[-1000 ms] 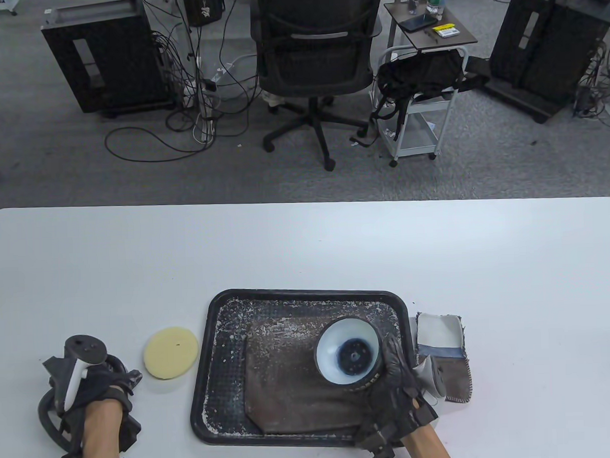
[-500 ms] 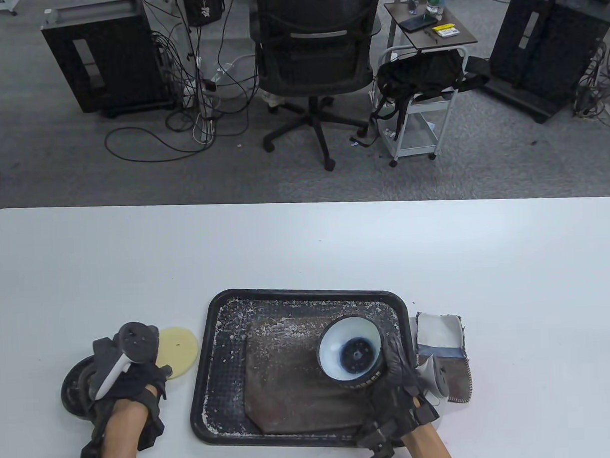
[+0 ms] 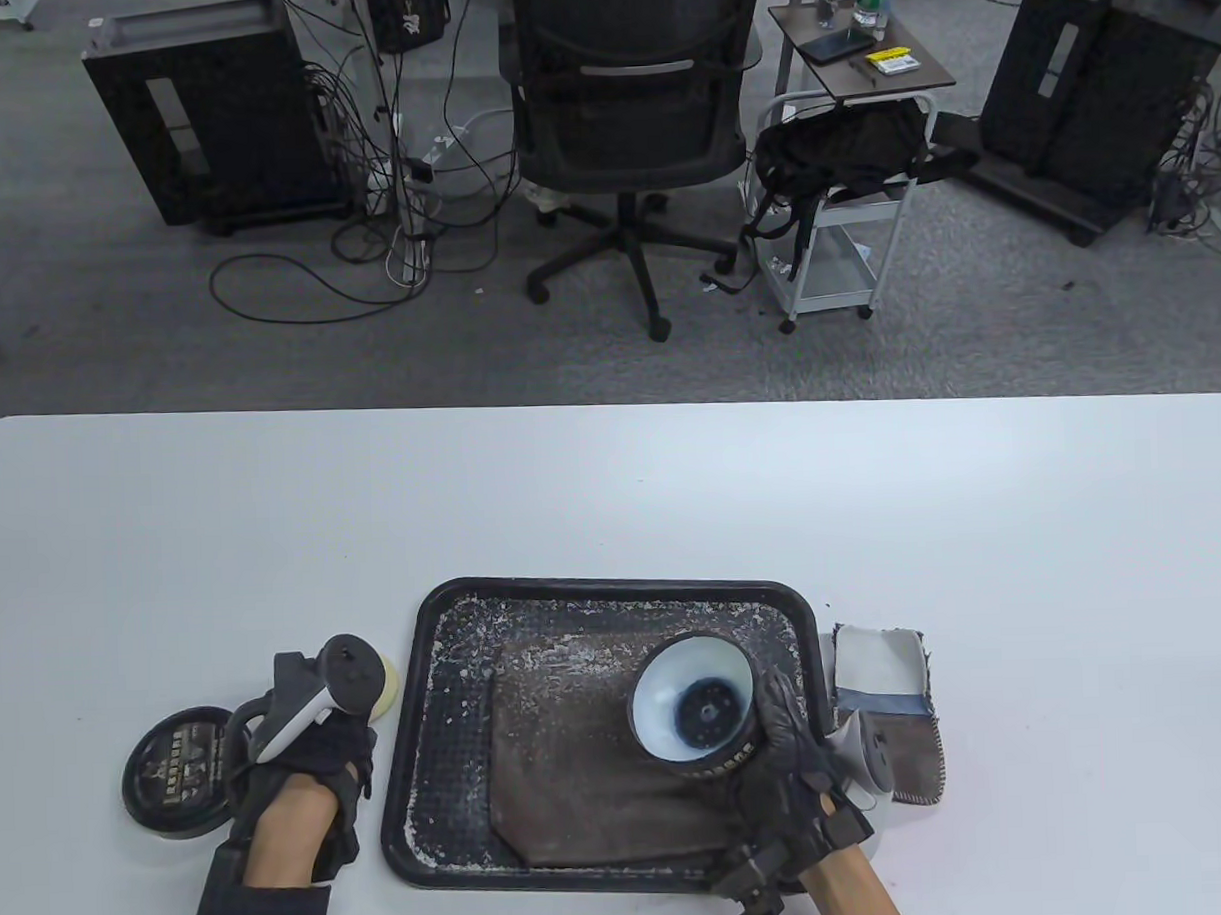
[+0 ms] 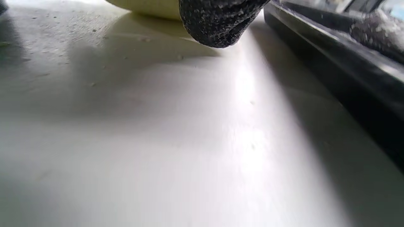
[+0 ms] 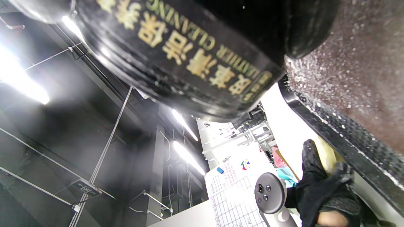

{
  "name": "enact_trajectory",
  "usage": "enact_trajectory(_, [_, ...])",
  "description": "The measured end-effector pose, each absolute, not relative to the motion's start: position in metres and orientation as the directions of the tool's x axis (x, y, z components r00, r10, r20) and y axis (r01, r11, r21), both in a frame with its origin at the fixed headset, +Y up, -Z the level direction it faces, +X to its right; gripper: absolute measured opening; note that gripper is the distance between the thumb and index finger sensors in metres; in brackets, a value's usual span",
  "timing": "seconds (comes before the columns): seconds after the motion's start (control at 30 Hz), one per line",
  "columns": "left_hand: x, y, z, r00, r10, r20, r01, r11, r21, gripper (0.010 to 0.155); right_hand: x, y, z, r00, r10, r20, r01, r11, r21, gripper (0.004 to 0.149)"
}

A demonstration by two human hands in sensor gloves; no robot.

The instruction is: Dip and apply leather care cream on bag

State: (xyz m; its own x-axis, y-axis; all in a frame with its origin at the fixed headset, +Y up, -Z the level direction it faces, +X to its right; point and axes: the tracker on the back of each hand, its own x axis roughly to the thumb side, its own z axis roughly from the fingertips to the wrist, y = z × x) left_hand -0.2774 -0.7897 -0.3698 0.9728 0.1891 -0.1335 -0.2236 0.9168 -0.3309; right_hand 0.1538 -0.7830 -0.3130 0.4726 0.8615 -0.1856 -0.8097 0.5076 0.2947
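Observation:
My right hand (image 3: pixel 781 747) grips the open black jar of leather care cream (image 3: pixel 695 710) and holds it tilted over the brown leather bag (image 3: pixel 571 749), which lies in the black tray (image 3: pixel 435 724). The jar's gold lettering (image 5: pixel 189 56) fills the right wrist view. My left hand (image 3: pixel 352 725) is on the round yellow sponge pad (image 3: pixel 386 675) left of the tray and covers most of it. In the left wrist view a fingertip (image 4: pixel 217 22) sits against the pad's edge (image 4: pixel 151 8). I cannot tell whether the hand grips the pad.
The jar's black lid (image 3: pixel 176 773) lies flat on the table left of my left hand. A folded cloth swatch (image 3: pixel 889 688) lies right of the tray, partly under my right hand. The tray's rim (image 4: pixel 331 60) is close to the right of my left fingers.
My left hand has set the lid down on the table and moved right onto the sponge pad. My right hand and the jar have barely moved.

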Motion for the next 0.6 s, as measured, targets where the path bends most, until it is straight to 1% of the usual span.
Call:
enact_trajectory(0.07, [-0.278, -0.787, -0.37, 0.969, 0.202, -0.141, -0.237, 0.921, -0.308, 0.067, 0.154, -0.783, -0.313, 0.466, 0.864, -0.191, -0.814, 0.503, 0.291, 0.102])
enact_trajectory(0.17, [-0.278, -0.779, -0.369, 0.964, 0.222, -0.144, -0.251, 0.94, -0.23, 0.065, 0.154, -0.783, -0.312, 0.461, 0.865, -0.198, -0.817, 0.501, 0.286, 0.104])
enact_trajectory(0.27, [-0.271, -0.768, -0.365, 0.96, 0.262, -0.101, -0.275, 0.949, -0.153, 0.064, 0.154, -0.783, -0.313, 0.452, 0.87, -0.195, -0.823, 0.491, 0.284, 0.106])
enact_trajectory(0.37, [-0.251, -0.749, -0.357, 0.962, 0.271, 0.01, -0.271, 0.962, -0.046, 0.064, 0.154, -0.783, -0.313, 0.445, 0.874, -0.194, -0.829, 0.484, 0.28, 0.106])
enact_trajectory(0.47, [-0.222, -0.733, -0.346, 0.949, 0.258, 0.181, -0.268, 0.963, 0.035, 0.064, 0.152, -0.783, -0.313, 0.435, 0.878, -0.201, -0.832, 0.477, 0.283, 0.105])
enact_trajectory(0.53, [-0.2, -0.726, -0.338, 0.92, 0.252, 0.302, -0.281, 0.958, 0.057, 0.064, 0.15, -0.784, -0.312, 0.419, 0.887, -0.194, -0.84, 0.459, 0.289, 0.103])
enact_trajectory(0.6, [-0.181, -0.723, -0.329, 0.883, 0.258, 0.392, -0.303, 0.951, 0.056, 0.064, 0.146, -0.784, -0.312, 0.412, 0.888, -0.204, -0.836, 0.457, 0.302, 0.102])
